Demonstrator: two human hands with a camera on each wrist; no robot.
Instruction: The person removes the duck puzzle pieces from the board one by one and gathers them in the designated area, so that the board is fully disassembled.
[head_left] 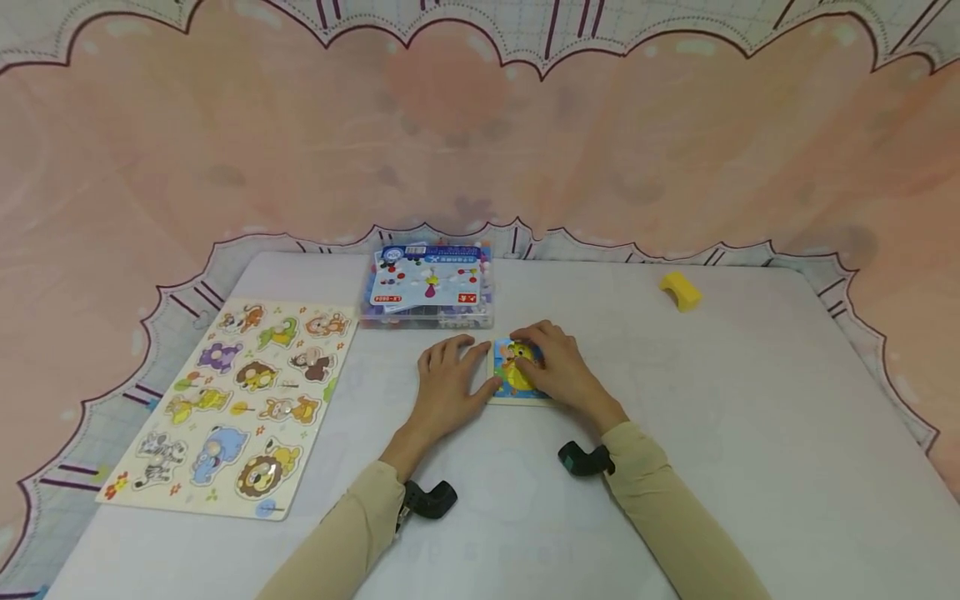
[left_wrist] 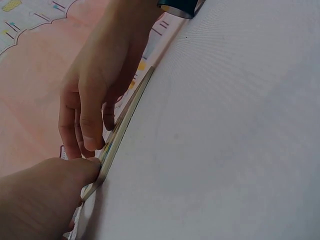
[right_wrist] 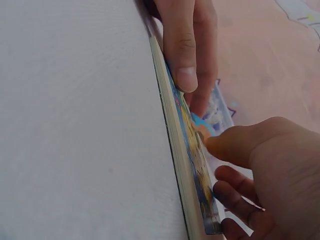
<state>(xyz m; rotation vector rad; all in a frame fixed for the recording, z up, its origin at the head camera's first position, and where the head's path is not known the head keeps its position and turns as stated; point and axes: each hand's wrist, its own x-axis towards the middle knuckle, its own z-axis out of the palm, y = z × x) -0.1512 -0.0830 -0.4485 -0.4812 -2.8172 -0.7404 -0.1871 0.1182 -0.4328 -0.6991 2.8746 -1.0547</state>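
A small square jigsaw puzzle (head_left: 517, 392) with a pale border, blue background and yellow cartoon figure lies flat on the table, between both hands. My left hand (head_left: 447, 379) holds its left side, thumb on the near part and index finger by the far corner. In the right wrist view the left thumb (right_wrist: 186, 77) lies on the puzzle's edge. Over the upper right of the picture, my right hand (head_left: 562, 367) pinches a puzzle piece (right_wrist: 202, 125) between thumb and index finger; a blue and orange part of it stands slightly raised. The hand hides the puzzle's right side.
A large animal puzzle board (head_left: 251, 333) lies at the left. Behind the small puzzle stands a clear plastic box (head_left: 427, 283) with a printed label. A yellow arched block (head_left: 681, 291) sits at the back right. Patterned cloth hangs behind the white table (head_left: 750, 400).
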